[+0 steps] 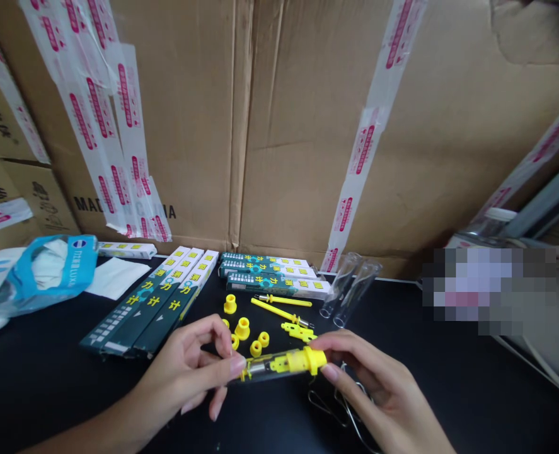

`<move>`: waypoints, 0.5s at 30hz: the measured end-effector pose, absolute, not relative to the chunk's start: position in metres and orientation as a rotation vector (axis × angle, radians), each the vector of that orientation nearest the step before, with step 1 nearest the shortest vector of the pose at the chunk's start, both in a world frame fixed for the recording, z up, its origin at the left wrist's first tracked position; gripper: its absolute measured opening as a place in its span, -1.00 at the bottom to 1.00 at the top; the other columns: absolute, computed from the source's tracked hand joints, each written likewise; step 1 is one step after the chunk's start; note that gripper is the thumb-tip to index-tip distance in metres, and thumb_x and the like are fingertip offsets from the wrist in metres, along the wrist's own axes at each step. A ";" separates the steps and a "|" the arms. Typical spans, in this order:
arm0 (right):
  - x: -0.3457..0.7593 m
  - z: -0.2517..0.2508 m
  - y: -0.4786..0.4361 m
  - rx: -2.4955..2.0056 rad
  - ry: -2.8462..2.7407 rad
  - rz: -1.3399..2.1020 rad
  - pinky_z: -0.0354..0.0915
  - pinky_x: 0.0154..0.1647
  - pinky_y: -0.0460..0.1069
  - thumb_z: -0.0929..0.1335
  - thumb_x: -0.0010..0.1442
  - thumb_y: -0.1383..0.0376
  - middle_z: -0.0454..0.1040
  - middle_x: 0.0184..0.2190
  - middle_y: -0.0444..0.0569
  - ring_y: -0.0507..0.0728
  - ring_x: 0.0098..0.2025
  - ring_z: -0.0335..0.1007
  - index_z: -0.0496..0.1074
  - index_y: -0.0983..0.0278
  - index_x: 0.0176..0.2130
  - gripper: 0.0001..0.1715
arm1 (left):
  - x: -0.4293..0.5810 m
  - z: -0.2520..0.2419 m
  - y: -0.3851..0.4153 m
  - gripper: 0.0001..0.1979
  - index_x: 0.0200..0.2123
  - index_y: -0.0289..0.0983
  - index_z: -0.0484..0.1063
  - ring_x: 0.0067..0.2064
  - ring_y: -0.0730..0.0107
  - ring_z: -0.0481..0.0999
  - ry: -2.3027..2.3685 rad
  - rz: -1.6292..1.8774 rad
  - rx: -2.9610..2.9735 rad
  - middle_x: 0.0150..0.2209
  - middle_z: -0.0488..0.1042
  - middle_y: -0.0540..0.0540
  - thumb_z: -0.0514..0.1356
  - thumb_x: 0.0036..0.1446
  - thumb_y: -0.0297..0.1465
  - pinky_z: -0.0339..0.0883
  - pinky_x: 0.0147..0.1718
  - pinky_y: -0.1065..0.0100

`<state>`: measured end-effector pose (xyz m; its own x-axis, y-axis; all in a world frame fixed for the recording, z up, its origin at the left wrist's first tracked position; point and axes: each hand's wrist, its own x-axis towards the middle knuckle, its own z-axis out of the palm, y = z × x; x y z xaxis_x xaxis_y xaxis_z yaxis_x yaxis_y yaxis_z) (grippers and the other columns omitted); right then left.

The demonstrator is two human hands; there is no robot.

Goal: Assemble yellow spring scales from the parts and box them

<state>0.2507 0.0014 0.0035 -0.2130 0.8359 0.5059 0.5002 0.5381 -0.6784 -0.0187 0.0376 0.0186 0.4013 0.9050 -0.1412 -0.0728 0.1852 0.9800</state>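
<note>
A clear tube [279, 366] with yellow parts and a metal piece inside lies nearly level between my hands. My left hand [203, 369] pinches its left end between thumb and index finger. At the right end, the thumb and fingers of my right hand [359, 372] grip a yellow cap [316, 360]. Just behind the tube are loose yellow caps [242, 328], two yellow rods [282, 310] with metal tips and flat yellow pieces [298, 331]. Bent metal wires [350, 410] lie under and beside my right hand.
Green and white slim boxes [151, 302] lie at the left, with more boxes [276, 284] behind. Two clear tubes [355, 290] lean near the cardboard wall [298, 126]. A blue tissue pack [57, 271] is at far left. A blurred-out patch covers items at right.
</note>
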 end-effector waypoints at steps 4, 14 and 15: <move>0.250 0.006 0.002 -1.090 -1.945 0.365 0.48 -0.23 -0.12 0.34 0.36 0.36 0.61 -0.26 -0.10 0.10 -0.27 0.59 0.48 0.13 -0.08 -0.82 | -0.019 0.018 0.038 -0.59 -0.42 -0.25 0.30 -0.70 0.66 0.39 0.913 0.821 1.186 -0.61 0.36 0.18 0.47 0.04 -0.19 -0.13 -0.76 0.68; 0.249 0.007 -0.003 -1.146 -1.983 0.196 0.47 -0.31 -0.10 0.32 0.39 0.27 0.57 -0.29 -0.09 0.10 -0.32 0.55 0.42 0.15 -0.02 -0.83 | -0.020 0.014 0.039 -0.52 -0.42 -0.25 0.28 -0.70 0.68 0.39 0.922 0.809 1.200 -0.51 0.41 0.12 0.48 -0.01 -0.11 -0.10 -0.77 0.68; 0.249 0.008 -0.003 -1.160 -1.966 0.185 0.48 -0.29 -0.09 0.33 0.38 0.27 0.57 -0.27 -0.08 0.11 -0.31 0.56 0.41 0.15 -0.01 -0.82 | -0.020 0.014 0.039 -0.53 -0.42 -0.25 0.28 -0.70 0.67 0.39 0.922 0.816 1.194 -0.52 0.40 0.13 0.47 0.00 -0.11 -0.10 -0.77 0.67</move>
<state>0.2488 -0.0027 0.0077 -0.2335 0.7820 0.5779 0.6603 0.5638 -0.4962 -0.0201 0.0393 0.0135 0.4104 0.8990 -0.1529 -0.0428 0.1865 0.9815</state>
